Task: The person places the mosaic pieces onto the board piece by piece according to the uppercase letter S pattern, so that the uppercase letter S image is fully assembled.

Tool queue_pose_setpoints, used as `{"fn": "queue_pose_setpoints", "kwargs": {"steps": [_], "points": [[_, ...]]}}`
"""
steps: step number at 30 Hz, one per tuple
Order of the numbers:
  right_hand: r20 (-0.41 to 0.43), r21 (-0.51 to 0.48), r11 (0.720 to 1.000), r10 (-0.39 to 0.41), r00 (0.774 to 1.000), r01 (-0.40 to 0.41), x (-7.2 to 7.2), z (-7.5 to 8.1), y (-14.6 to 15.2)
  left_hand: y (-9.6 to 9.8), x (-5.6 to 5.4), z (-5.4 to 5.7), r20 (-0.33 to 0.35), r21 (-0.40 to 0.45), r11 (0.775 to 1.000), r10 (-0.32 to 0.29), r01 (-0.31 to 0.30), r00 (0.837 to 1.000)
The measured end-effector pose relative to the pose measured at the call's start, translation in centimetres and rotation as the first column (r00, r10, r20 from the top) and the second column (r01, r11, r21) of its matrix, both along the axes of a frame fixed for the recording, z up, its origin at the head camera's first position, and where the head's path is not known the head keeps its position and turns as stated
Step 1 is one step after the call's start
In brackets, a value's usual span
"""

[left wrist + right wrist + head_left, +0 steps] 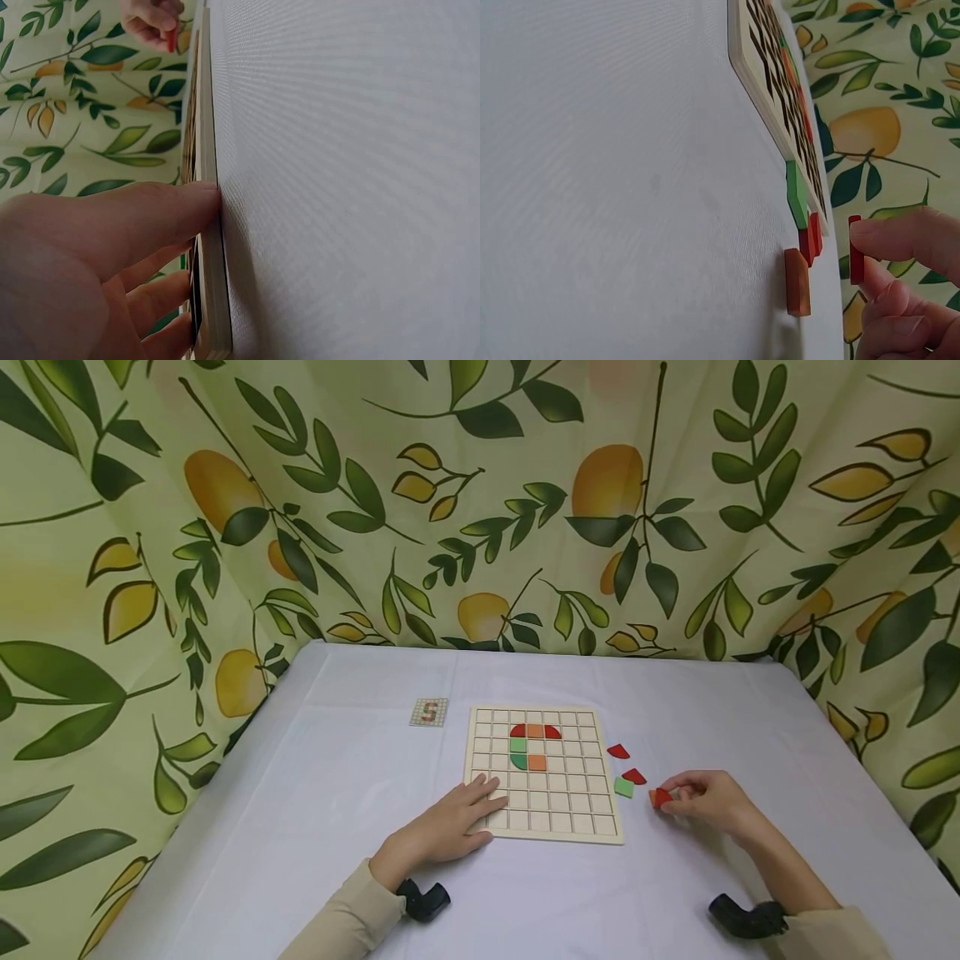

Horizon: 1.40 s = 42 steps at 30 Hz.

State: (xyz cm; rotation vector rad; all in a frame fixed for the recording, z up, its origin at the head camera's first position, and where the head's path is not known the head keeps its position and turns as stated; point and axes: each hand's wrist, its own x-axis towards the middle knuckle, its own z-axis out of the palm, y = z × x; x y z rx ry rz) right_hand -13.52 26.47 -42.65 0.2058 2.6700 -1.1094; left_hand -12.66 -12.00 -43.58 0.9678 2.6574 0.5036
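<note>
My left hand rests on the near left corner of a wooden grid board, fingers fairly straight on the top. In the left wrist view its thumb lies against the board's edge. Right of the board, my right hand pinches a red quarter-round tile between thumb and fingers. That tile is raised above the tablecloth, near an orange tile lying there. On the grid sit two red rounded tiles, two orange squares, a green square and a green quarter-round tile.
Two loose red tiles and a green square tile lie along the board's right side. A small card with a gridded pattern lies beyond its left edge. White cloth covers the table; a leaf-patterned curtain hangs behind.
</note>
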Motion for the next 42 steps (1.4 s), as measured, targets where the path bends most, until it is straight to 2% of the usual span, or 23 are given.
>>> {"fn": "queue_pose_setpoints", "kwargs": {"steps": [7,17,42], "points": [[-0.001,-0.011,1.0,0.024,1.0,-0.024,-0.2,0.1,-0.7,0.1,0.0,0.1,-0.012,0.009,1.0,-0.015,0.015,1.0],[0.02,-0.032,0.998,0.046,0.999,-0.046,-0.6,0.9,-1.7,0.1,0.0,0.2,0.006,0.0,1.0,-0.01,0.01,1.0],[-0.031,-0.103,0.988,0.109,0.994,-0.112,-1.8,1.5,-4.0,0.1,-0.2,-0.1,0.006,-0.036,0.999,0.013,-0.012,1.0]]}}
